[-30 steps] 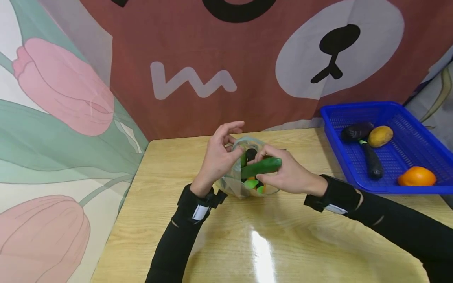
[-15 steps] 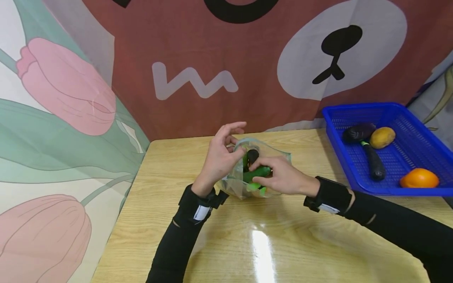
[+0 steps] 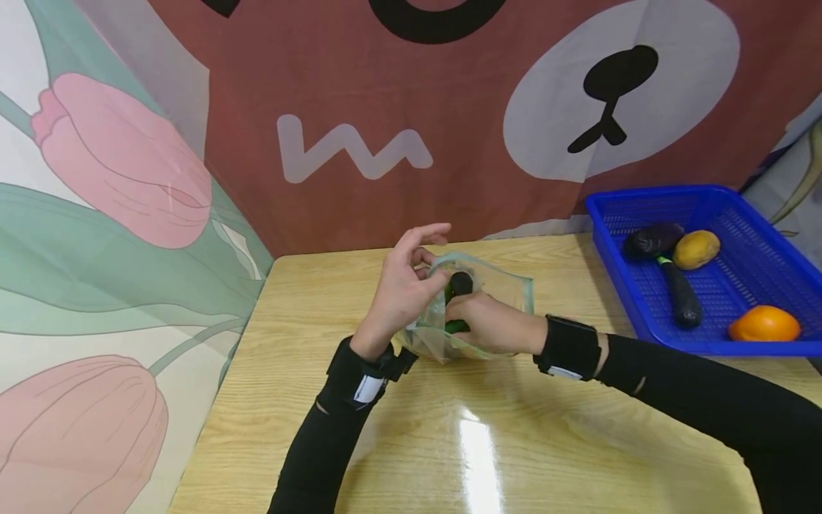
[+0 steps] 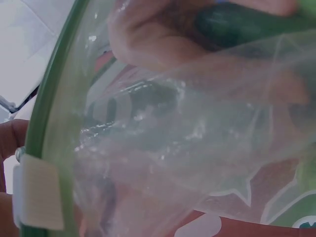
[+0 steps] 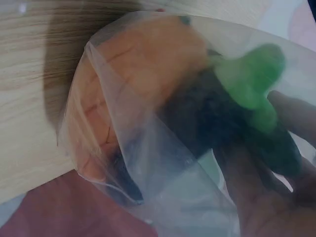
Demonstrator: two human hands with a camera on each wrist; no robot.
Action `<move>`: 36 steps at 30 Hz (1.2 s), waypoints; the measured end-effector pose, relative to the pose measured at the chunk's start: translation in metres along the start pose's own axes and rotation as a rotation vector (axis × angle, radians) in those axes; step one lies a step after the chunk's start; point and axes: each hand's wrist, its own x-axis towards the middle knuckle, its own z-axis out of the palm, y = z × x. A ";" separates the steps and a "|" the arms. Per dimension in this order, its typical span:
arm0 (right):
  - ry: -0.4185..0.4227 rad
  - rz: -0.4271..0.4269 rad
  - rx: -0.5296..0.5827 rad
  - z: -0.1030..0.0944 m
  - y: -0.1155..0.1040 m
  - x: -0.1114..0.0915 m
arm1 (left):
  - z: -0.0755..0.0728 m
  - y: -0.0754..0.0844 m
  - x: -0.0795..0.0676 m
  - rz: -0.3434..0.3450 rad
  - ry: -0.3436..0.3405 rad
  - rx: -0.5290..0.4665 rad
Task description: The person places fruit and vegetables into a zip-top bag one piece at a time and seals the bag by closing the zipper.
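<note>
A clear zip bag [image 3: 510, 285] with a green edge stands open on the table in the head view. My left hand [image 3: 401, 293] holds its left rim between thumb and fingers; a white slider [image 4: 40, 192] shows on that edge in the left wrist view. Inside the bag, my right hand [image 3: 494, 325] grips a dark green cucumber [image 3: 457, 326], its fingers partly hidden. Beside it stands a black, round-ended item [image 3: 461, 283]. Through the plastic, the right wrist view shows an orange, creased item [image 5: 143, 54] and a dark eggplant [image 5: 192, 113] with a bright green cap [image 5: 256, 69].
A blue basket [image 3: 648, 339] stands at the right of the table [image 3: 308, 307]. In it lie a dark oval item [image 3: 651, 240], a yellow potato-like item [image 3: 696, 250], a long eggplant [image 3: 681, 296] and an orange fruit [image 3: 764, 325]. A printed cloth [image 3: 359, 64] hangs behind.
My right hand has moved down and left into the bag with the cucumber, which is now mostly hidden. The left hand stays at the rim.
</note>
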 end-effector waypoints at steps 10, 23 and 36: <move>-0.131 0.007 -0.042 0.001 0.001 0.003 | 0.001 0.000 0.001 0.005 -0.005 -0.006; -0.005 0.011 -0.209 -0.037 -0.029 -0.031 | 0.000 -0.002 -0.001 -0.002 -0.010 0.000; 0.276 0.021 -0.220 -0.092 -0.038 -0.068 | 0.001 0.000 0.000 -0.014 0.000 -0.015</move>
